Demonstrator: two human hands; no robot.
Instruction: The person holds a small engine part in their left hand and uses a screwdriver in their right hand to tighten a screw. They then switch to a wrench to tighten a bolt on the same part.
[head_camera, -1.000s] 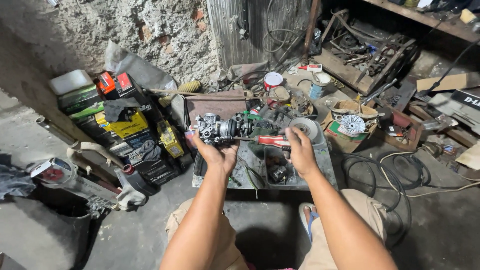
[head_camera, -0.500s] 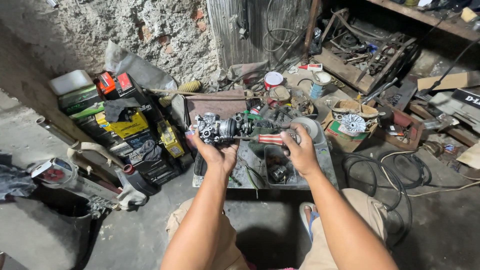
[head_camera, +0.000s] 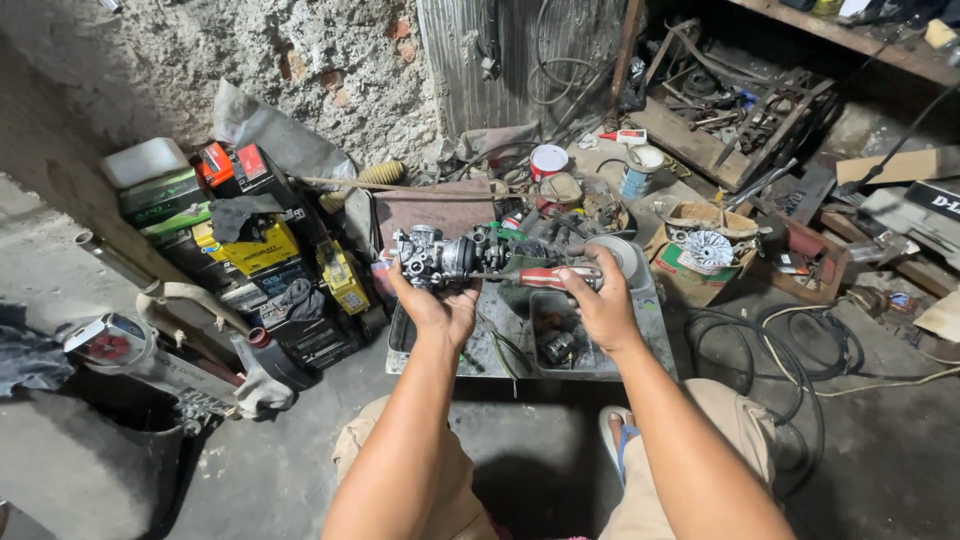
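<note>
2 hands are up over the tray (head_camera: 640, 340): my left hand (head_camera: 432, 308) grips the carburetor (head_camera: 440, 258) from below, fingers curled around its body, and my right hand (head_camera: 598, 300) is closed on the screwdriver (head_camera: 535, 276) (red handle), its shaft pointing left at the carburetor. Batteries (head_camera: 250, 240) sit stacked to the left, cables (head_camera: 770, 340) coil right.

Both forearms stretched forward, left hand (head_camera: 432, 305) cupped palm-up, right hand (head_camera: 600, 305) fisted, knuckles up
</note>
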